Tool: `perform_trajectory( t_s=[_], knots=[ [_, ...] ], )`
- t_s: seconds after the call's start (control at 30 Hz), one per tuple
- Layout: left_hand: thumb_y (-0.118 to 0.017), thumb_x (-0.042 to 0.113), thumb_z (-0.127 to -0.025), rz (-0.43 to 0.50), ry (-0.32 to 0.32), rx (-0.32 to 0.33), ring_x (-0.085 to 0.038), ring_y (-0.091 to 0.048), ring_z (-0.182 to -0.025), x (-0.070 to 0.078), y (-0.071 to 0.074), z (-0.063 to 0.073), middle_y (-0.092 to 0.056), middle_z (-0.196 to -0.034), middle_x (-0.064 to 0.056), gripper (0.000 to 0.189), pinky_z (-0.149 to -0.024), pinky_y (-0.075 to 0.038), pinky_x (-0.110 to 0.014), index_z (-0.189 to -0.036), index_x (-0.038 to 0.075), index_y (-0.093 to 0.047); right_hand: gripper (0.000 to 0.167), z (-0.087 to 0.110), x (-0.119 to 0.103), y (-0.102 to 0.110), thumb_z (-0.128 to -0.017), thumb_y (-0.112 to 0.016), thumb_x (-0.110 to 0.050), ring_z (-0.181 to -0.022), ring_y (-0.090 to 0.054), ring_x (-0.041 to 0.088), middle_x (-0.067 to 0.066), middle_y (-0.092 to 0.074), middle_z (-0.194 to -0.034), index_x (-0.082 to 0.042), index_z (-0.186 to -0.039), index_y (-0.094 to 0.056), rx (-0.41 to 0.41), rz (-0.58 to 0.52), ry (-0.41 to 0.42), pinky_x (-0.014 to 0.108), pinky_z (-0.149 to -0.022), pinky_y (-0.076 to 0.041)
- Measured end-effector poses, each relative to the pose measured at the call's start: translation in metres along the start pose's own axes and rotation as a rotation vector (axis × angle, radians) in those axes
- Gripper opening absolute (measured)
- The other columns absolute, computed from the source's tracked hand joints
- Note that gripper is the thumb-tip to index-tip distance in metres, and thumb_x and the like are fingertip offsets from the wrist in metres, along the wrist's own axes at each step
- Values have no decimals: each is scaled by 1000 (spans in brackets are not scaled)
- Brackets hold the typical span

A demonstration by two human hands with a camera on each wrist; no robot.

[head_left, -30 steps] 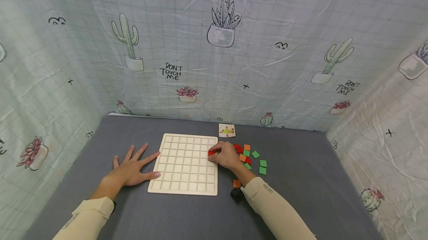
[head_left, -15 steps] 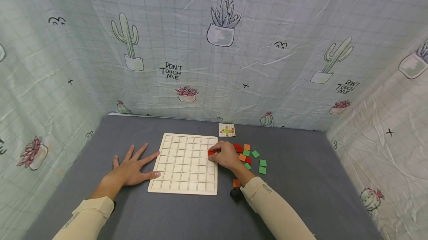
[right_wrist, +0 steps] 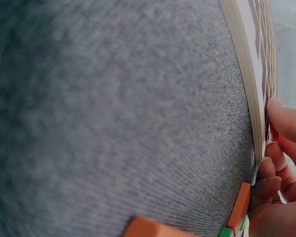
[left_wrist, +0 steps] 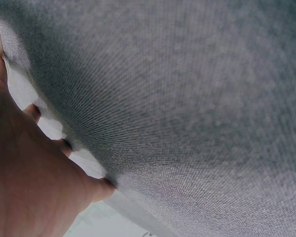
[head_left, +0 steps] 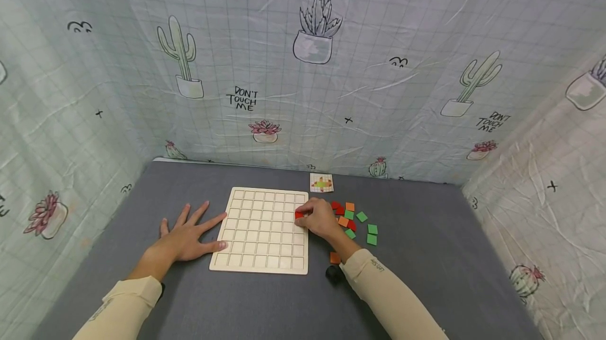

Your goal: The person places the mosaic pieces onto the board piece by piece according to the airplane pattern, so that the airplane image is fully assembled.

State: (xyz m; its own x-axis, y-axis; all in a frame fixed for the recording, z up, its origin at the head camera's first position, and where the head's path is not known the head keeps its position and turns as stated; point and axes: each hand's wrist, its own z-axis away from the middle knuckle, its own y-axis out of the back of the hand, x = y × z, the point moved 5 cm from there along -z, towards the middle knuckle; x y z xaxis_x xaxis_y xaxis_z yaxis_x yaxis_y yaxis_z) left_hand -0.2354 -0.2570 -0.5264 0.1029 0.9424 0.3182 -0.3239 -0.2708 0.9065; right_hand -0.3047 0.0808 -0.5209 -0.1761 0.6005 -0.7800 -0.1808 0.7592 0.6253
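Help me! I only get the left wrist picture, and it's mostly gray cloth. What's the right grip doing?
Observer: The right grip pinches a red piece at the right-hand column of the wooden board.
Child: Cool! Are there more pieces anywhere?
Observer: Yes, loose red, orange and green pieces lie to the right of the board.
Child: Is there any little picture to look at?
Observer: There is: a small card with a colored pattern lies just past the board's far right corner.
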Motion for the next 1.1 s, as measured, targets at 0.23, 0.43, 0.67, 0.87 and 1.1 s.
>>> perform_trajectory(
  t_s=[0.23, 0.43, 0.67, 0.87, 1.1],
  knots=[
    [-57, 83, -87, -1, -2, -5, -61, -2, -156, 2, 0, 0, -10, -176, -17, 93, -104, 2, -95, -163, 36, -35, 25, 0, 1, 0, -81, -89, -7, -79, -59, 14, 9, -73, -100, -6, -105, -84, -2, 23, -7, 27, -67, -50],
    [-57, 84, -86, 8, -3, -9, -61, -1, -157, 2, -2, -1, -10, -176, -17, 93, -104, 4, -94, -163, 37, -35, 25, 1, 2, 0, -80, -89, -6, -83, -61, 17, 10, -73, -102, -5, -105, -84, -7, 22, -6, 28, -68, -51],
    [-56, 85, -86, 2, 2, -17, -61, -1, -156, 2, -4, -2, -9, -176, -17, 95, -104, 4, -94, -164, 36, -34, 26, 4, -1, 1, -80, -89, -6, -89, -64, 20, 10, -74, -104, -5, -106, -83, -12, 26, -14, 28, -70, -53],
    [-57, 85, -86, 14, -2, -9, -61, -1, -156, 2, -3, -1, -10, -176, -17, 93, -104, 4, -94, -163, 38, -35, 25, 4, -4, 8, -80, -88, -3, -78, -61, 16, 12, -73, -95, -1, -104, -83, -7, 18, 22, 27, -65, -50],
    [-57, 85, -85, -7, 7, 13, -60, -2, -157, 2, -2, -1, -10, -176, -17, 94, -106, 2, -93, -163, 36, -36, 17, 7, -7, 29, -87, -82, -2, -70, -59, 13, 12, -73, -94, -1, -104, -83, -54, -62, -1, 27, -62, -51]
  ],
)
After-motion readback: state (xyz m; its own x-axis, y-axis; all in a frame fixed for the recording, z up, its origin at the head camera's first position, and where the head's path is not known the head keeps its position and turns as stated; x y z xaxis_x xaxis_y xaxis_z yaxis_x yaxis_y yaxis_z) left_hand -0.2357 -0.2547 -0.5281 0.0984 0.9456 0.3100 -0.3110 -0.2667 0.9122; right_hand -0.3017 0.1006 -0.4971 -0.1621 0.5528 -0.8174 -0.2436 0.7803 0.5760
